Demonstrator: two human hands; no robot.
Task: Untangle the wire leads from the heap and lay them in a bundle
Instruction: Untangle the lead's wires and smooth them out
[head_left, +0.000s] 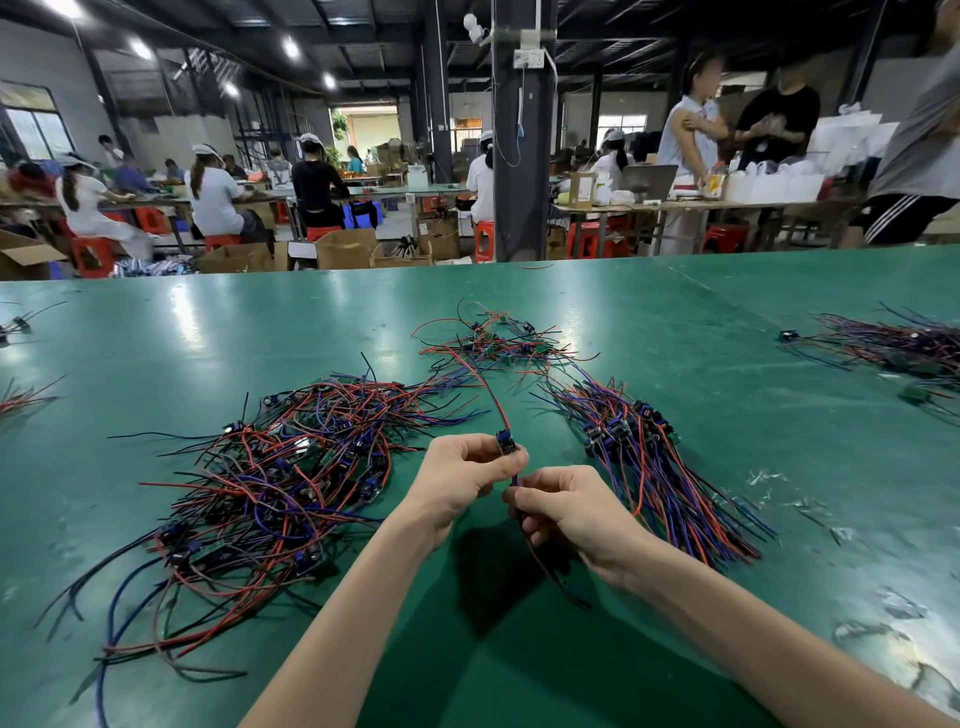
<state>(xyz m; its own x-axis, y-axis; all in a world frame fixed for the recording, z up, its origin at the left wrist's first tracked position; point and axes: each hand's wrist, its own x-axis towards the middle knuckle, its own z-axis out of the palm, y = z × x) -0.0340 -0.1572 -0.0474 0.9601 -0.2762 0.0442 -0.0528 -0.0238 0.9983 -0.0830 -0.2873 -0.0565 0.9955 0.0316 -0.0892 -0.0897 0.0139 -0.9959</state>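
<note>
Just above the green desk (208, 332), the left hand (462, 470) pinches the small blue module (505, 442) of one wire lead (493, 400) in curled fingers (511, 461); its red wire runs up and away. Close beside it, the right hand (571, 506) closes its fingers round the lead's dark wires, which trail below. The tangled heap (270, 483) lies left of the fingers, the laid bundle (660, 467) to their right, and a smaller tangle (498, 340) beyond them.
</note>
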